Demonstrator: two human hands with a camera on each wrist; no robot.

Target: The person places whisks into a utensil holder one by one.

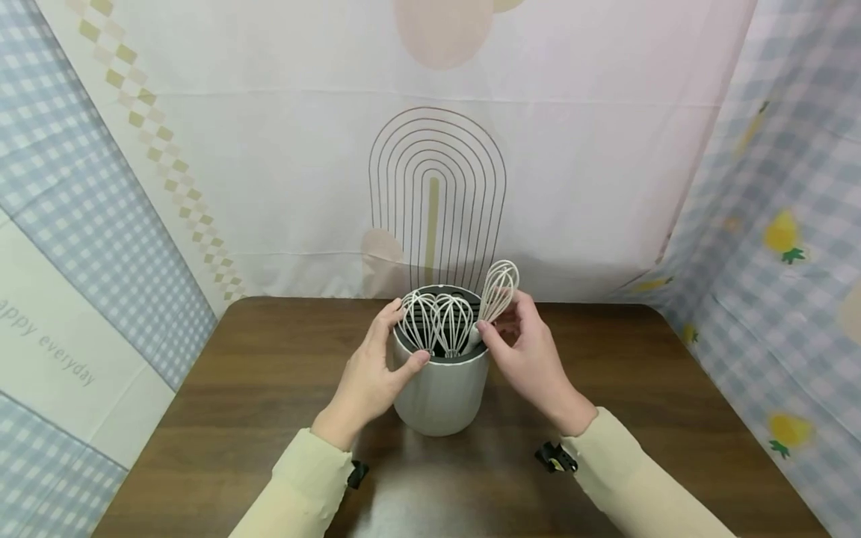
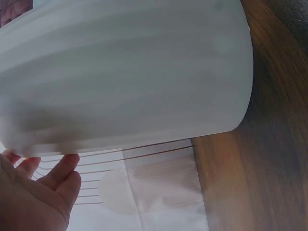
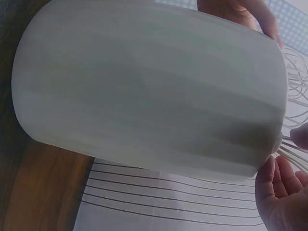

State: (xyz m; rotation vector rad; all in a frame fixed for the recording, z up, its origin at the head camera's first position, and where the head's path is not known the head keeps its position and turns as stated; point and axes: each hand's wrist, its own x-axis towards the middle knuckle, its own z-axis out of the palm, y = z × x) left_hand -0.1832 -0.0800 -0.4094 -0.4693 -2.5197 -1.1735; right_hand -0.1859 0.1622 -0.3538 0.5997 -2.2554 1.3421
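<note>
A pale grey-white utensil holder (image 1: 440,400) with a dark slotted insert stands upright on the table. Two white wire whisks, a left one (image 1: 418,314) and a middle one (image 1: 454,321), stand in it heads up. My left hand (image 1: 370,373) grips the holder's left side, thumb over the front rim and fingers round the far side. With my right hand (image 1: 528,351) I pinch a third whisk (image 1: 500,288) low on its wires, at the holder's right rim. This whisk leans right; its lower end is hidden inside. In the right wrist view, the right fingertips (image 3: 267,166) are beside the rim.
The holder is near the back edge of the dark wooden table (image 1: 269,373). Behind it hangs a patterned white cloth (image 1: 303,187), with checked cloths on the left (image 1: 121,187) and right (image 1: 773,299). Each wrist wears a black strap device.
</note>
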